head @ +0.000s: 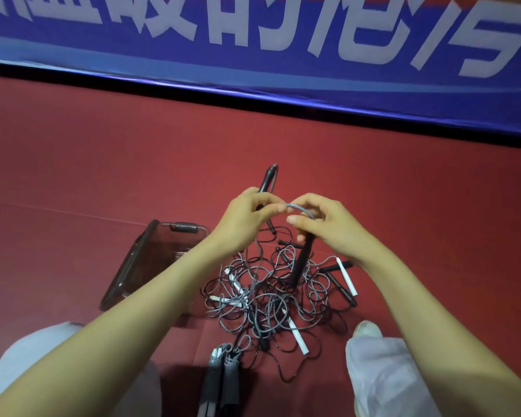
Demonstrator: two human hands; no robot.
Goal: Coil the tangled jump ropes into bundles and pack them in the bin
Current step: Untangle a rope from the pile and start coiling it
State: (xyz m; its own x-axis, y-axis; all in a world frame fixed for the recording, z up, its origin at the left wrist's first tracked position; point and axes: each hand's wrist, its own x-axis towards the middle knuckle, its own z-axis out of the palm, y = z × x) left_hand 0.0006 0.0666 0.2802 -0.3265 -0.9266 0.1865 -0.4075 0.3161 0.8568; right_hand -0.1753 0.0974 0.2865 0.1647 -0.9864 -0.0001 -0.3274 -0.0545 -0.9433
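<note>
A tangle of grey and black jump ropes (271, 299) with white and black handles lies on the red floor below my hands. My left hand (247, 218) grips black handles that stick up and away, and pinches a grey cord. My right hand (322, 224) pinches the same grey cord (301, 209), which arcs between both hands, and holds a black handle (301, 260) that hangs down into the pile. A clear plastic bin (154, 263) lies to the left of the pile, partly hidden by my left forearm.
A coiled rope bundle with grey handles (220, 377) lies near the bottom centre between my knees. My light trouser legs and a shoe (367, 329) flank the pile. A blue banner (283, 55) with white characters runs along the far edge of the floor.
</note>
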